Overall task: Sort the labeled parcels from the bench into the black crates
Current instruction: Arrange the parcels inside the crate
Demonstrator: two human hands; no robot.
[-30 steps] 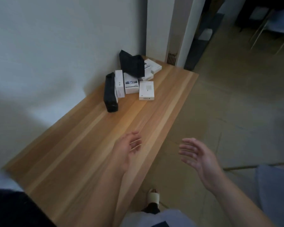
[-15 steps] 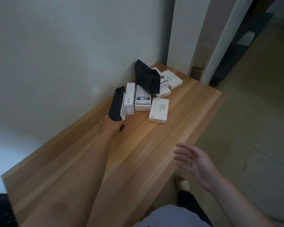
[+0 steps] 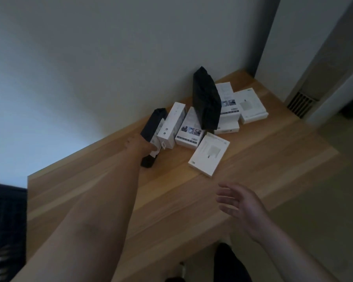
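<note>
No print on the parcels is being resolved, too blurred. On the pale wooden bench point(image 3: 253, 159), 2 black parcels & approx. 6 white cartons are being kept clustered by the wall. The slim black parcel point(image 3: 152, 127), leftmost, is being gripped at its near end by the left hand point(image 3: 140, 146). The right hand point(image 3: 239, 202) is being held above the bench edge, fingers loosely spread, holding nothing. A black slatted crate point(image 3: 6, 231) is being cropped at far left.

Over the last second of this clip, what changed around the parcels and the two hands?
The left hand reached from mid-bench to the pile and now grips the near black parcel, tilting it up. The right hand stayed open and empty off the bench edge. The white boxes and tall black parcel kept their places.
</note>
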